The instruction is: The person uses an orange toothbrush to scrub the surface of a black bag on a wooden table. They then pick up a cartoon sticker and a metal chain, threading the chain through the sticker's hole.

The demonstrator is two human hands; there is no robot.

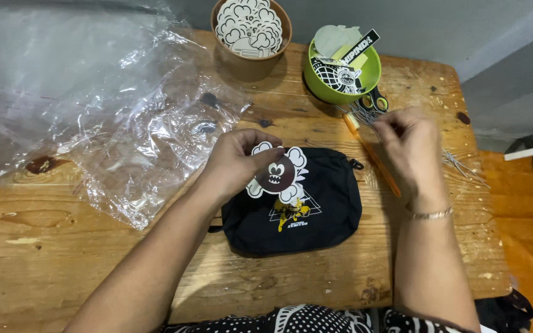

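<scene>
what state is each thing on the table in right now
left hand: shut on cloud-shaped sticker, held over the pouch
right hand: fingers pinched at the pile of metal pins
black pouch: lying flat, zipped
brown cup: upright, full of stickers
green bowl: upright, holding stickers
scissors: closed, lying flat
orange pencil: lying flat
plastic bags: crumpled, empty

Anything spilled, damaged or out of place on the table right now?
Thin metal pins lie scattered loose by the right hand, some near the table's right edge. Dark stains mark the wood. Crumpled plastic wrap sprawls across the left side. Nothing looks broken.
</scene>
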